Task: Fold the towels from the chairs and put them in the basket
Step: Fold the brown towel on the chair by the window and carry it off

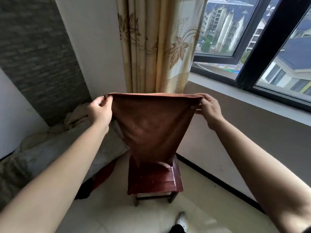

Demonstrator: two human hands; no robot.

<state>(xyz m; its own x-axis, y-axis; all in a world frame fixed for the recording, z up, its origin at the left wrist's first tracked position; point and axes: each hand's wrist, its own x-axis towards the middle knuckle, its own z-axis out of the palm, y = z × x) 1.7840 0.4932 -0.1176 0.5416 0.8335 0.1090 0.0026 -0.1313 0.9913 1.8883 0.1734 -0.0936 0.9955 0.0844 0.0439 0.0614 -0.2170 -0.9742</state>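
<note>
The left hand (99,110) pinches one top corner of a brown towel (151,125) between thumb and curled fingers, while the right hand (208,110) pinches the opposite top corner in the same way. Both bare forearms reach forward from the bottom corners of the view. Between the two hands the towel's upper edge runs taut and nearly level, and the cloth hangs down in front of the person, narrowing toward its lower end.

That lower end hangs over the rear of the seat of a dark red wooden chair (154,180), which stands on the pale tiled floor (198,214). Whether the cloth touches the seat cannot be told.

Behind the towel hangs a cream curtain (156,44) with a leaf pattern. To its right is a black-framed window (252,52) looking out on apartment blocks. To the left of the chair lies a bed (55,148) with rumpled bedding. A white shoe (182,221) shows at the bottom edge.
</note>
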